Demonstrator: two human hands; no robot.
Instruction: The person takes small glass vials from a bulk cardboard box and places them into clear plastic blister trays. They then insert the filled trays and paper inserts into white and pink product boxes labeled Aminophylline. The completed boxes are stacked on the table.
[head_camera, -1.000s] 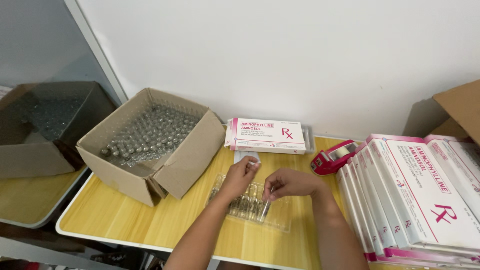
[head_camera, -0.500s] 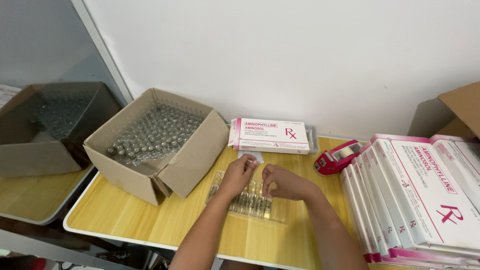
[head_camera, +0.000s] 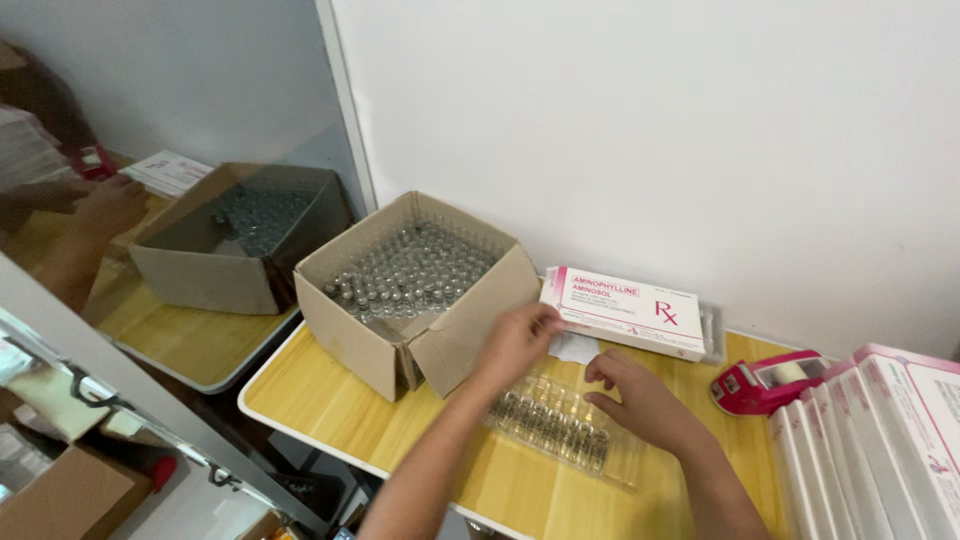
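Observation:
A clear plastic tray (head_camera: 565, 428) filled with small glass ampoules lies on the yellow table (head_camera: 330, 395). My right hand (head_camera: 640, 400) rests on the tray's far right edge, fingers curled over it. My left hand (head_camera: 515, 342) is raised just beyond the tray, fingertips touching the near left end of a white and pink carton (head_camera: 625, 312) by the wall. A small white paper slip (head_camera: 575, 348) lies between the hands. Whether the left hand grips anything I cannot tell.
An open cardboard box (head_camera: 405, 290) full of glass vials stands left of the tray. A pink tape dispenser (head_camera: 768, 380) sits to the right, and a row of white and pink cartons (head_camera: 880, 450) fills the right edge. A mirror-like panel at left reflects the box.
My left hand has lifted off the ampoule tray and moved to the carton's left end. My right hand stayed on the tray. The camera view shifted left.

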